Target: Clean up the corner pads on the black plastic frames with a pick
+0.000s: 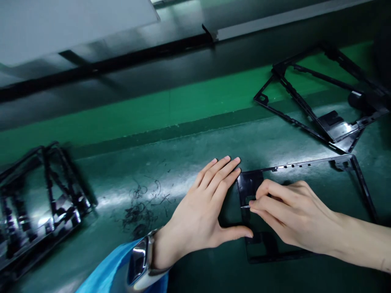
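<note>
A black rectangular plastic frame [250,182] lies flat on the green work surface. My left hand [203,211] rests at its left edge, fingers stretched out and thumb spread toward the frame's lower left part. Over the left side of the frame, my right hand [285,209] is closed in a pinch. From its fingertips sticks out a small pointed metal blade [245,206], its tip at the frame's left edge. The handle is hidden in the fingers.
Thin black plastic shavings [140,209] lie scattered left of my left hand. Several stacked black frames [45,187] stand at the far left. More black frames [308,110] overlap at the upper right. A dark ledge [122,53] runs along the back.
</note>
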A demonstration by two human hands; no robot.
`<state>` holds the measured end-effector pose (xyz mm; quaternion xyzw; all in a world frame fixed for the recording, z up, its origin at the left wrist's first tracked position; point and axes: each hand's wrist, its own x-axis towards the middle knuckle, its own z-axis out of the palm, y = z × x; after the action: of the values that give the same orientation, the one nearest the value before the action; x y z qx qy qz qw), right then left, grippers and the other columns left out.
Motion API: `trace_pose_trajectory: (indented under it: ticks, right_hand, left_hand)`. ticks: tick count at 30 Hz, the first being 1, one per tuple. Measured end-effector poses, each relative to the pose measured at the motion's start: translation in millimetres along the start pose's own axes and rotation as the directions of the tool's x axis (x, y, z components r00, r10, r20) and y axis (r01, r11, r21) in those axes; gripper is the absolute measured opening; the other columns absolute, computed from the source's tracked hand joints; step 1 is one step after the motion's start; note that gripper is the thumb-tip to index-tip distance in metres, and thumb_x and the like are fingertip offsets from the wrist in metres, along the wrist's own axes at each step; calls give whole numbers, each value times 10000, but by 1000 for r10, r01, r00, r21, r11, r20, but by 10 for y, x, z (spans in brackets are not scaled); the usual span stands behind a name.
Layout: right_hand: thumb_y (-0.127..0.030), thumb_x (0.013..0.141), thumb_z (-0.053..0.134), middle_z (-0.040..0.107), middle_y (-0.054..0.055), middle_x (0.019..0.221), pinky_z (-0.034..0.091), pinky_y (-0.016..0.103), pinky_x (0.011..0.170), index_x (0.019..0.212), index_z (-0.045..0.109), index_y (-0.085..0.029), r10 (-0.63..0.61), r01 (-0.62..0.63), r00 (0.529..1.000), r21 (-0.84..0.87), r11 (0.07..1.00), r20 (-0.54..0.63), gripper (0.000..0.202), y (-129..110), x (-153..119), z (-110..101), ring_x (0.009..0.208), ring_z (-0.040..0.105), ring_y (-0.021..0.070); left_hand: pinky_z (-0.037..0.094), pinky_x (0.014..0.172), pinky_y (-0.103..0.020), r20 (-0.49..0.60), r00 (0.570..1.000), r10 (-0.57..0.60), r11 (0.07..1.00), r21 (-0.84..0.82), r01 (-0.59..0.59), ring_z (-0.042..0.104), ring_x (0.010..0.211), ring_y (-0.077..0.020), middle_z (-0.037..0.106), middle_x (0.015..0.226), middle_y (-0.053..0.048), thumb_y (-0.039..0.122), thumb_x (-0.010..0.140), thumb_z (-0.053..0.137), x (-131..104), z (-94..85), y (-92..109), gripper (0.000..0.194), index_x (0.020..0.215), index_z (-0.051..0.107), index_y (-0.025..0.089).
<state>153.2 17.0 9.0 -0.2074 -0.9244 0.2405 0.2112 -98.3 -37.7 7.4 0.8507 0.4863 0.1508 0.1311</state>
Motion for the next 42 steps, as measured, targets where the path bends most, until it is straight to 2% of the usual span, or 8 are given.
trace_pose_trajectory:
  ticks: [5,12,19,26,34,42]
  right_hand:
    - [-108,1055,563,624,17,929,323,296,451,881,643,-165,-2,2,1000,-1,1000,4,200,0,-17,4,546,415,100]
    - [-97,1052,551,624,17,922,335,292,460,897,653,-166,-7,7,1000,7,1000,-4,198,17,-11,11,557,445,104]
    - [-119,1068,543,613,9,919,313,294,453,870,639,-174,-6,6,1000,-8,1000,0,227,10,-24,10,542,390,99]
    - [-105,1067,530,607,9,908,316,297,454,857,629,-174,-7,7,1000,-13,1000,-7,242,14,-9,12,546,385,102]
    - [-113,1066,538,619,16,927,332,290,463,899,649,-175,-6,6,1000,-7,1000,-5,210,18,-30,19,551,422,101]
    - [-104,1071,536,598,5,916,297,301,447,872,637,-168,-5,5,1000,-6,1000,-7,232,15,-11,7,546,358,98]
  left_hand:
    - [300,1304,-649,2,1000,-3,1000,-3,3,369,1588,-428,444,1666,-257,854,848,679,-1,-7,4,1123,1610,332,105]
    - [313,1289,-670,4,1000,-4,1000,-14,4,374,1583,-444,450,1662,-260,860,833,688,-15,-4,0,1153,1632,307,121]
    - [329,1280,-678,-5,1000,-13,999,-29,13,389,1574,-453,458,1664,-241,847,831,706,-2,-13,7,1169,1672,274,159]
    - [326,1285,-668,-6,1000,0,1000,-16,0,386,1575,-446,463,1652,-263,863,834,684,-12,-4,2,1151,1628,326,109]
    - [328,1282,-677,-2,1000,-8,1000,-26,8,402,1566,-453,463,1660,-245,851,828,704,-4,-14,12,1167,1663,292,147]
    - [314,1294,-654,-3,1000,1,1000,-2,-1,371,1587,-436,454,1659,-259,864,849,665,-12,-7,4,1129,1615,323,110]
